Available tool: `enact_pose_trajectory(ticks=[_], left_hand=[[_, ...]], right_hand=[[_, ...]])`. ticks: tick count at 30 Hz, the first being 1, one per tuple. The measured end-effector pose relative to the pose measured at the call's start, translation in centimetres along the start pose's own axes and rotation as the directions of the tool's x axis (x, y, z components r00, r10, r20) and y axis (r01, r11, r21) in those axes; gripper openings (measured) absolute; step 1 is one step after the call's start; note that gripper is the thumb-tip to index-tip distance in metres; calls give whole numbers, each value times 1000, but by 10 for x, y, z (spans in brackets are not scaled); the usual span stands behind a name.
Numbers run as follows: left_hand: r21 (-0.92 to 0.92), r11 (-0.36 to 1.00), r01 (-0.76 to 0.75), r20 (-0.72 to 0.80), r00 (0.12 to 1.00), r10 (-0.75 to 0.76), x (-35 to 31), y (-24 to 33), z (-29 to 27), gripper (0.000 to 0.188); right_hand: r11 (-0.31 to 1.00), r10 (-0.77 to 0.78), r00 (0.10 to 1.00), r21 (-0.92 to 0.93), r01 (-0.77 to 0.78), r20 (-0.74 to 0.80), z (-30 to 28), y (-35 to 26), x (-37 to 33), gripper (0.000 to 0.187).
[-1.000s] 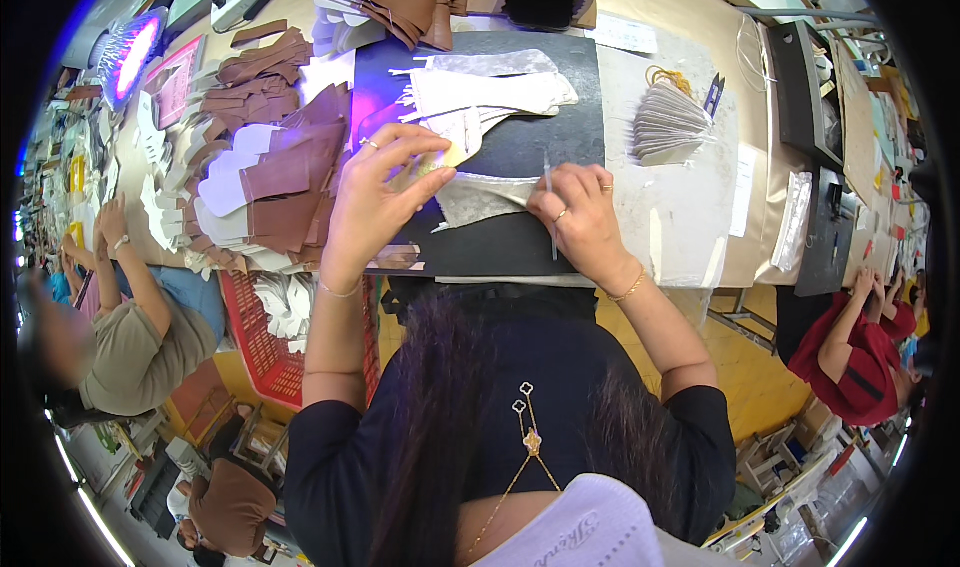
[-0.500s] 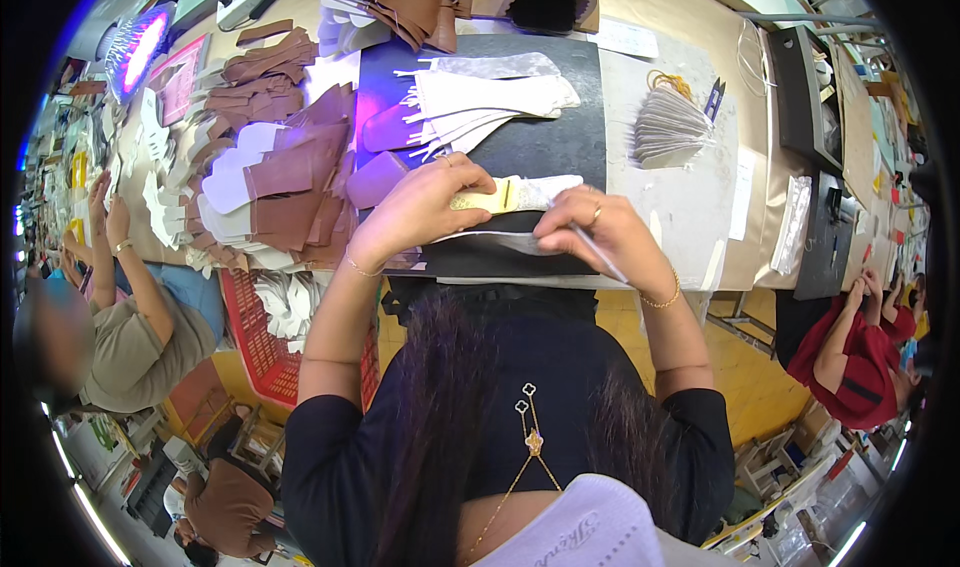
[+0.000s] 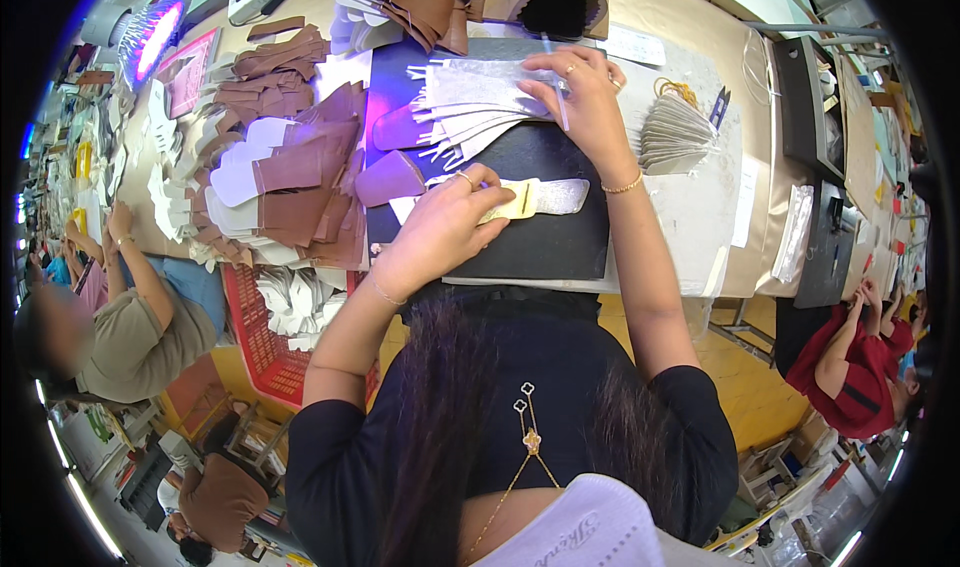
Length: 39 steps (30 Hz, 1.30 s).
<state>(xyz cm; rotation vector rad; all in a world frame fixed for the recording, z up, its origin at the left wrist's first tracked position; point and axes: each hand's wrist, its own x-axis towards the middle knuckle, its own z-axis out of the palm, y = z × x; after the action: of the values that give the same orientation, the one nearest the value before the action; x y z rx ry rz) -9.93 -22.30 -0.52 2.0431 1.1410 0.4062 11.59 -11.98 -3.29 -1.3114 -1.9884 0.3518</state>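
The left hand (image 3: 442, 221) pinches a yellow strip (image 3: 522, 200); the right hand (image 3: 584, 92) grips a translucent stick (image 3: 565, 118) between curled fingers. A red plastic basket (image 3: 250, 332) holds white cutouts (image 3: 298, 300).

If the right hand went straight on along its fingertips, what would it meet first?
Probably the fanned pale pieces on the black mat: the right hand points left over their end, perhaps already touching; depth is unclear.

Your left hand (image 3: 455, 207): eleven o'clock, fingers (image 3: 488, 200) curved. Your right hand (image 3: 583, 85): between twelve and one, arm (image 3: 646, 257) farther extended.
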Motion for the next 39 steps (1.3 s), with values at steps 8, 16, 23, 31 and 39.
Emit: enact_pose_trajectory(ticks=[8, 16, 23, 31, 39], left_hand=[[179, 951, -253, -185, 941, 285, 17, -9, 34, 21], [164, 945, -283, -173, 935, 310, 29, -6, 47, 20], [188, 940, -286, -143, 938, 314, 32, -5, 48, 19], [251, 923, -291, -138, 933, 332, 31, -3, 49, 18], [271, 924, -270, -160, 934, 320, 31, 1, 52, 15]], right_hand=[[968, 235, 945, 140, -207, -227, -21, 24, -56, 25], [921, 372, 894, 220, -322, -249, -62, 21, -96, 20], [940, 328, 917, 175, -293, -225, -69, 6, -99, 20], [880, 240, 960, 386, -278, 146, -64, -9, -106, 24], [973, 57, 984, 211, -92, 167, -44, -12, -109, 17]])
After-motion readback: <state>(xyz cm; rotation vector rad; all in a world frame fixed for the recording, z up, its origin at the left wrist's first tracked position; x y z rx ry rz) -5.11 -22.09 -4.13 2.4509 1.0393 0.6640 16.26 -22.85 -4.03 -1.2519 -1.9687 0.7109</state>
